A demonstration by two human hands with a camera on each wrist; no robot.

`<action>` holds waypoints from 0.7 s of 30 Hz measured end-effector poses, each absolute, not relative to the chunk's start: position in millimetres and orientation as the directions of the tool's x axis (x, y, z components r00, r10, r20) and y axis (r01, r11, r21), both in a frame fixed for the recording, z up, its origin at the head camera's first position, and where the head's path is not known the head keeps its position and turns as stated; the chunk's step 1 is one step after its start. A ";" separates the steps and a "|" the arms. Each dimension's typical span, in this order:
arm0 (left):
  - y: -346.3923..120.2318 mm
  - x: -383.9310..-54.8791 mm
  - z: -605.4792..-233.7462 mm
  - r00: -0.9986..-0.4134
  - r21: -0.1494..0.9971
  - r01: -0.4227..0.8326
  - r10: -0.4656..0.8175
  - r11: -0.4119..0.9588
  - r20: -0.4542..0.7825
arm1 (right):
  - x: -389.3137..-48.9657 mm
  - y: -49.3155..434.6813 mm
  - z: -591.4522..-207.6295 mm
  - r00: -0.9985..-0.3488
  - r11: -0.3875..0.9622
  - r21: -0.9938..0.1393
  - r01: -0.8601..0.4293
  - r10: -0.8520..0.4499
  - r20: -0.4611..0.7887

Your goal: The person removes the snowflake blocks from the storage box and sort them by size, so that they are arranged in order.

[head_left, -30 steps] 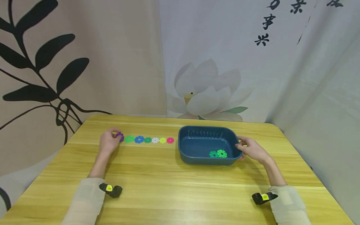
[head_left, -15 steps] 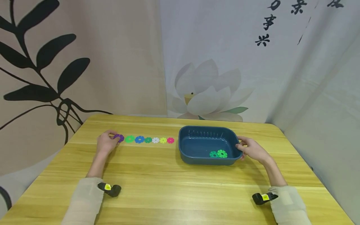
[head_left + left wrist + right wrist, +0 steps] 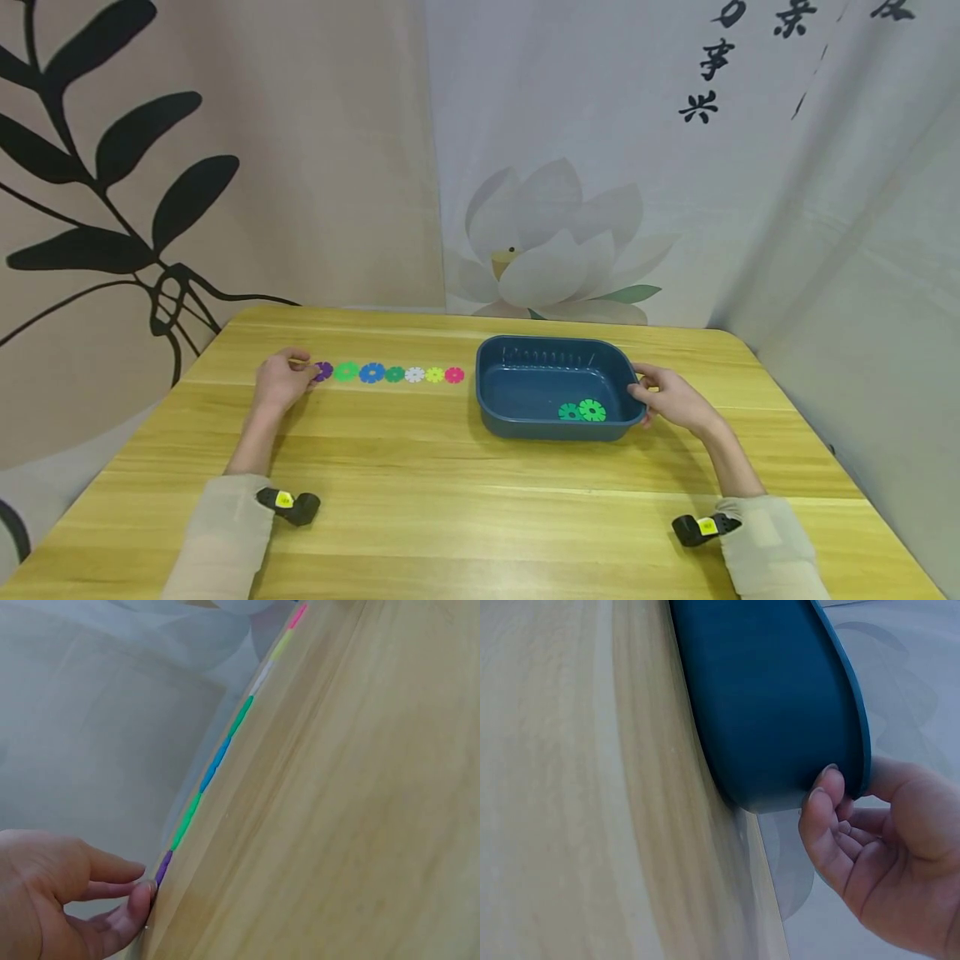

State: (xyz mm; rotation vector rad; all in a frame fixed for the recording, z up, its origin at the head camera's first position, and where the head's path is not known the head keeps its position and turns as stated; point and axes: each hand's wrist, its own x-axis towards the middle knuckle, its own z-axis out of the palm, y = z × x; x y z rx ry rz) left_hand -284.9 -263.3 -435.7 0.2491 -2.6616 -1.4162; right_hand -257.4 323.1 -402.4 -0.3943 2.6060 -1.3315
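Note:
My left hand (image 3: 279,383) is at the left end of a row of notched plastic discs, snowflake building pieces. Its thumb and fingertips pinch the edge of a purple snowflake disc (image 3: 323,372), which lies low at the tabletop in the left wrist view. Rightward from it run a light green disc (image 3: 346,372), a blue one (image 3: 372,372), a dark green one (image 3: 395,374), then white (image 3: 415,374), yellow (image 3: 435,375) and pink (image 3: 454,375) discs. My right hand (image 3: 678,400) grips the right-end rim of a dark blue plastic basin (image 3: 555,429), thumb over the rim, fingers outside.
Two green discs (image 3: 592,410) lie inside the basin, near its front right. The wooden table (image 3: 465,517) ends at the back against a printed curtain (image 3: 337,167). The basin's left end stands close to the pink disc.
The purple disc, tilted up in my left fingers a second ago, has come down flat beside the light green one. My left hand has shifted slightly left; the right hand and basin stay put.

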 end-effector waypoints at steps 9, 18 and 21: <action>-247.1 -282.5 -422.2 -0.982 0.791 0.022 -0.133 0.612 0.130 | -257.4 323.1 -402.8 -0.947 0.566 -0.810 -0.151 -0.318 -0.045; -205.5 -281.2 -406.9 -0.979 0.799 0.157 -0.018 0.581 0.205 | -258.8 323.8 -404.2 -0.947 0.564 -0.812 -0.149 -0.318 -0.047; -191.3 -280.6 -403.5 -0.977 0.786 0.187 0.026 0.590 0.214 | -259.3 323.9 -404.7 -0.947 0.564 -0.812 -0.150 -0.318 -0.046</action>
